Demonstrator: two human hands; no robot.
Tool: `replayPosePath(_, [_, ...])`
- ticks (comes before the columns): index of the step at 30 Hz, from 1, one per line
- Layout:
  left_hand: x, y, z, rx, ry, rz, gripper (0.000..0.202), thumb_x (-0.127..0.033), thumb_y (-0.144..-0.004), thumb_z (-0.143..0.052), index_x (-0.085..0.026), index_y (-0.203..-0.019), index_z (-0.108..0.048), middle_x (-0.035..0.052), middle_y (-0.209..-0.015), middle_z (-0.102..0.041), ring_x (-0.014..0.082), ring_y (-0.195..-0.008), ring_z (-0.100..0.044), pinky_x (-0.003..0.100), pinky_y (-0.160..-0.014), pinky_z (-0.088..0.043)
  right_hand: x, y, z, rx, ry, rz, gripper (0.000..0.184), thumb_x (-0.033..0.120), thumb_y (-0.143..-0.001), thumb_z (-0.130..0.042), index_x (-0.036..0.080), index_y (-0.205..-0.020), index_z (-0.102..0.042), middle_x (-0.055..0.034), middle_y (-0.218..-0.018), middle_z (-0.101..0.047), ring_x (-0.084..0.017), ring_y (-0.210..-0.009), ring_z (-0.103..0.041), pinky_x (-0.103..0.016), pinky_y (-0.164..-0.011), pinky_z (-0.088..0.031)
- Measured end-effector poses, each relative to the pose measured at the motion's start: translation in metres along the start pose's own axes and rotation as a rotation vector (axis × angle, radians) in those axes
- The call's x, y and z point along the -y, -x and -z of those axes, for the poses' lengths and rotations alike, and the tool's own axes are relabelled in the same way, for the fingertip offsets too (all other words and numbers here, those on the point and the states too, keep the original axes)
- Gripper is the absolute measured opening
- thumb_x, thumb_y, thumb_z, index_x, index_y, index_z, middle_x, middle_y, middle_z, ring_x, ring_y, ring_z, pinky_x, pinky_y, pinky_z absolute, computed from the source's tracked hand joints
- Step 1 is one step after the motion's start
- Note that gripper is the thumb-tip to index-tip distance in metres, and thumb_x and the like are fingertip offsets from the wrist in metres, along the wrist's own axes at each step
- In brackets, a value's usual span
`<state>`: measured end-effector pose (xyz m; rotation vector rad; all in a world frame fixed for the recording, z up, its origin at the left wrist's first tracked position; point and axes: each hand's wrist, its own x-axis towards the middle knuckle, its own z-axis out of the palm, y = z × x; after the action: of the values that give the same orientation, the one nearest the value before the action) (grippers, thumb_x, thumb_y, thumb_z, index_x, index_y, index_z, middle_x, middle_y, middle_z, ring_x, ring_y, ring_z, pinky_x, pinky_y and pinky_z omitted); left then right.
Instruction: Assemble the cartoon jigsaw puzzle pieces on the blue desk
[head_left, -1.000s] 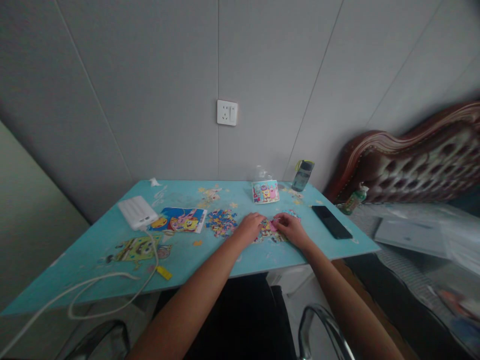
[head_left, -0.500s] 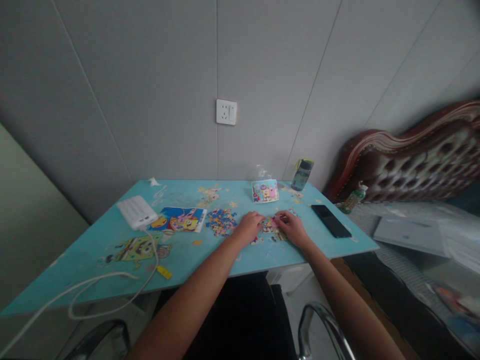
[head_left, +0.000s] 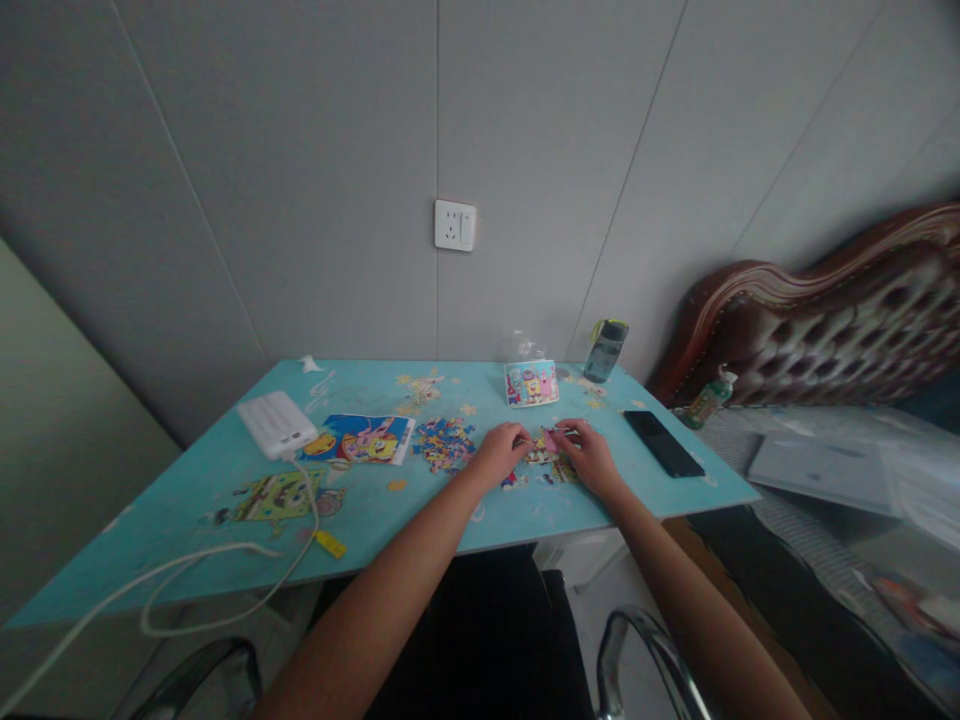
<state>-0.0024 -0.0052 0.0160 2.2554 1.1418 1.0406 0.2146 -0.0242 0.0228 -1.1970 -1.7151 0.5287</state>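
Both the left hand [head_left: 505, 452] and the right hand [head_left: 591, 455] flank puzzle pieces [head_left: 540, 454], perhaps to steady them, though I can't tell whether either grip grasps one.

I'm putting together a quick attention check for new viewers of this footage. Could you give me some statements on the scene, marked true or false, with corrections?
1. The left hand and right hand are both at puzzle pieces on the blue table. True.
2. The pile of loose pieces lies to the right of the right hand. False: it lies to the left of the left hand.
3. The black phone lies to the right of the right hand. True.
4. The water bottle stands left of the small picture card. False: it stands to the card's right.
5. The white cable runs to the white power bank. True.
6. The wall socket is black. False: it is white.
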Motion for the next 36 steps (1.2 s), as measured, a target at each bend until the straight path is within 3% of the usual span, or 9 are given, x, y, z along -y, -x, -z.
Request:
replayPosePath(7, [-0.005, 0.002, -0.003, 0.061, 0.023, -0.018, 0.011, -0.028, -0.086, -0.067, -0.021, -0.094, -0.068, 0.0025, -0.094, -0.071, 0.0196, -0.091, -0.065, 0.029, -0.085, -0.048, 0.002, 0.0, -0.001, 0.001, -0.013, -0.007, 0.035, 0.053, -0.088, -0.063, 0.022, -0.104, -0.065, -0.0068, -0.099, -0.072, -0.022, -0.082, -0.069, -0.035, -0.074, -0.055])
replayPosePath(15, [-0.004, -0.001, -0.009, 0.056, 0.013, -0.021, 0.009, -0.022, -0.081, -0.071, -0.022, -0.09, -0.067, 0.002, -0.091, -0.07, 0.0204, -0.09, -0.064, 0.031, -0.087, -0.046, -0.001, -0.005, -0.008, 0.014, -0.012, -0.011, 0.037, 0.053, -0.088, -0.062, 0.021, -0.107, -0.065, -0.0052, -0.087, -0.071, -0.021, -0.073, -0.065, -0.033, -0.066, -0.052])
replayPosePath(23, [-0.005, -0.001, -0.004, -0.023, 0.121, 0.001, 0.006, -0.018, -0.083, -0.066, -0.019, -0.088, -0.065, 0.0011, -0.088, -0.069, 0.0172, -0.084, -0.063, 0.028, -0.082, -0.046, 0.002, -0.005, -0.008, -0.016, -0.024, -0.021, 0.034, 0.05, -0.088, -0.062, 0.022, -0.106, -0.066, -0.0069, -0.096, -0.07, -0.022, -0.083, -0.066, -0.036, -0.075, -0.053])
replayPosePath(30, [0.002, -0.006, -0.003, -0.173, 0.242, 0.131, 0.007, -0.023, -0.087, -0.062, -0.018, -0.091, -0.06, -0.0007, -0.079, -0.065, 0.014, -0.073, -0.061, 0.025, -0.07, -0.047, 0.004, -0.003, -0.009, 0.011, -0.134, -0.039, 0.039, 0.056, -0.087, -0.062, 0.022, -0.106, -0.062, -0.0059, -0.09, -0.07, -0.021, -0.076, -0.066, -0.033, -0.067, -0.054])
replayPosePath(36, [0.005, -0.007, -0.008, -0.146, 0.342, 0.146, 0.012, -0.027, -0.087, -0.064, -0.019, -0.092, -0.058, -0.0015, -0.079, -0.065, 0.0126, -0.073, -0.063, 0.023, -0.069, -0.049, 0.006, -0.002, -0.011, 0.087, -0.185, -0.054, 0.036, 0.055, -0.086, -0.065, 0.023, -0.103, -0.062, -0.0025, -0.081, -0.068, -0.019, -0.071, -0.064, -0.031, -0.062, -0.052])
